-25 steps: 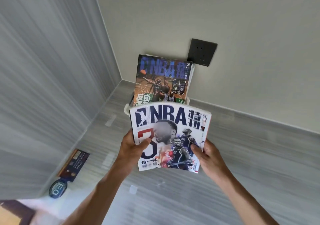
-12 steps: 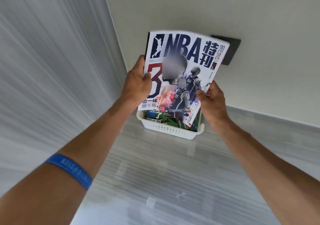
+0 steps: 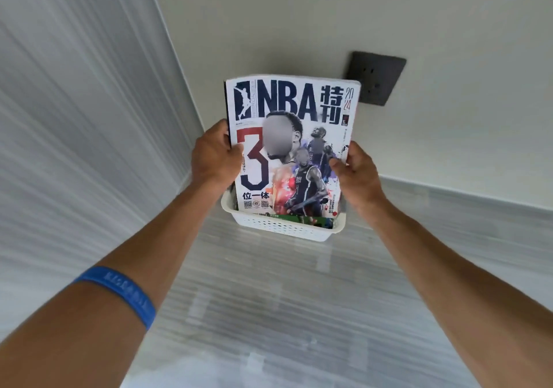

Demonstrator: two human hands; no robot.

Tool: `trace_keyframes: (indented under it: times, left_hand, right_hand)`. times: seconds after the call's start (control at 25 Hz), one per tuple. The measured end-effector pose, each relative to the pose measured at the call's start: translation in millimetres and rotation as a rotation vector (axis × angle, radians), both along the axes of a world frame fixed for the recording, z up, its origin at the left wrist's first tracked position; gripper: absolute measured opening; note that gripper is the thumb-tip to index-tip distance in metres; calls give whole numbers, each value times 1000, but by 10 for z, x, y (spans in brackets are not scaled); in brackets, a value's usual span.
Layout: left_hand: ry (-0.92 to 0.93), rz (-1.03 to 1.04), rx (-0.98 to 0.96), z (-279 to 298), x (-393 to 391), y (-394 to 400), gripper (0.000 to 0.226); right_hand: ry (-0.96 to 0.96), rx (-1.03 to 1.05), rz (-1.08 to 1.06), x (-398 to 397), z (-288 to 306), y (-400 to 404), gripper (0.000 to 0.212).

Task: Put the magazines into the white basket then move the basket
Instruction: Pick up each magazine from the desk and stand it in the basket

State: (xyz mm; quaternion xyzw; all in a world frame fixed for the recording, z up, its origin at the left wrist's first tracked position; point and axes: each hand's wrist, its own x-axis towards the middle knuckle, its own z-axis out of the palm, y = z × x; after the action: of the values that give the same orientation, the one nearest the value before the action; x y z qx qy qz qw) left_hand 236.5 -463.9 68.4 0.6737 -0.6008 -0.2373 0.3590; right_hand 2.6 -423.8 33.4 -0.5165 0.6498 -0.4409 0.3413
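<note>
A white NBA magazine (image 3: 291,148) stands upright with its lower edge inside the white perforated basket (image 3: 281,227) on the grey floor near the room's corner. My left hand (image 3: 214,155) grips the magazine's left edge and my right hand (image 3: 356,172) grips its right edge. Behind its lower edge a strip of green cover (image 3: 317,220) from another magazine shows in the basket; the rest of that one is hidden.
A dark wall socket (image 3: 375,78) sits on the beige wall just behind the magazine. A grey ribbed wall (image 3: 83,136) runs along the left and meets the beige wall at the corner. Grey floor (image 3: 269,313) stretches toward me.
The magazine went from in front of the basket up over it and then down, its lower edge now inside the basket. Both hands kept their grip and my arms reached forward.
</note>
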Motion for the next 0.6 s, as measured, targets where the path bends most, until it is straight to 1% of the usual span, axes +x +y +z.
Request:
trace_keyframes:
  times: [0.04, 0.08, 0.24, 0.32, 0.4, 0.44, 0.48, 0.52, 0.6]
  left_hand:
    - [-126, 63, 16, -55, 38, 14, 17]
    - [-180, 100, 28, -87, 63, 31, 16]
    - [-54, 101, -15, -87, 68, 33, 15]
    - [-18, 121, 14, -76, 46, 9, 13]
    - [-25, 155, 110, -150, -25, 99, 21]
    - [-58, 155, 131, -228, -83, 214, 28]
    - [-112, 110, 97, -283, -193, 373, 36]
    - [-162, 18, 19, -341, -341, 566, 42]
    - [-186, -215, -151, -468, -691, 971, 51]
  right_hand:
    - [-1, 24, 19, 22, -12, -31, 25]
    - [-13, 40, 18, 54, -27, -76, 24]
    - [-100, 31, -48, 154, -58, -147, 15]
    - [-73, 81, -58, 92, -113, -107, 11]
    - [-24, 192, -112, -18, -165, -31, 21]
    - [-43, 237, -148, -48, -199, 13, 26]
    - [-89, 249, -183, -73, -218, 68, 28]
    - [-131, 231, -210, -92, -223, 157, 30]
    - [-152, 167, -213, -103, -268, 392, 35]
